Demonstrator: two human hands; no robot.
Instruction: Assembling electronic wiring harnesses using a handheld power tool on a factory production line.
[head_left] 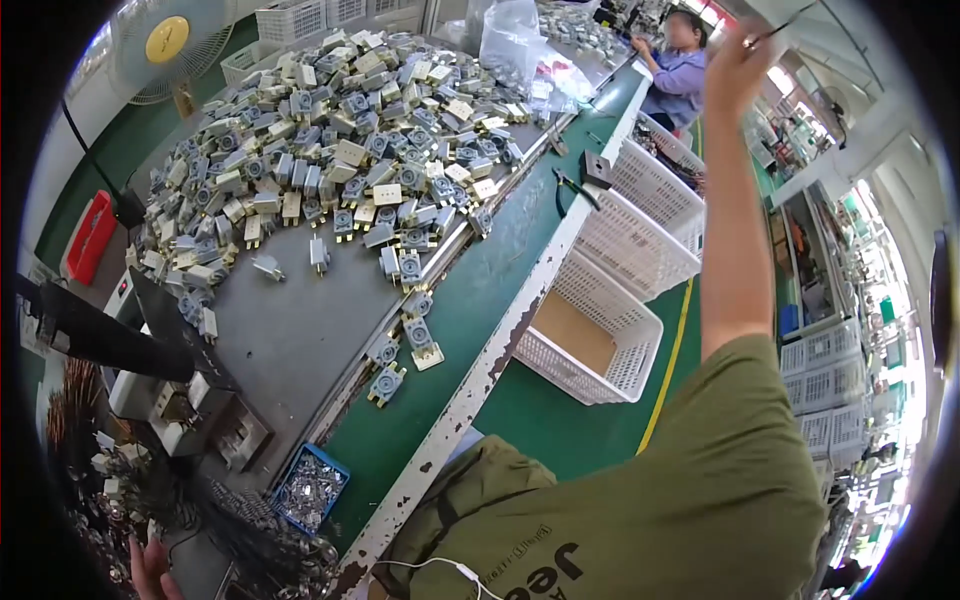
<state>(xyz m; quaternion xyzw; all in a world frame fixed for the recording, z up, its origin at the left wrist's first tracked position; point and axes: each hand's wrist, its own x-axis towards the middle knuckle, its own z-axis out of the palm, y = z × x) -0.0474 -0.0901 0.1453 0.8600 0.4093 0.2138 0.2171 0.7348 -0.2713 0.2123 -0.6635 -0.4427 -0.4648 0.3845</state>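
Observation:
My right hand (738,65) is raised high at the upper right, its fingers closed around a thin dark cord-like strip (790,20). At the lower left edge my left hand (150,570) shows only partly, fingers apart and nothing visible in them. Close by it lie a tangle of dark wires and metal parts (245,515) and a blue tray (345,470) of small metal pieces. A large heap of grey and cream plug bodies (340,150) with brass pins covers the bench. Several more plugs (385,383) lie along the green strip, away from both hands.
A dark bench machine (110,325) stands at the left, beside a fan (165,45). Pliers (575,188) and a dark block (596,168) sit near the bench's white edge (500,350). White crates (640,370) line that edge. Another person (675,75) sits farther along.

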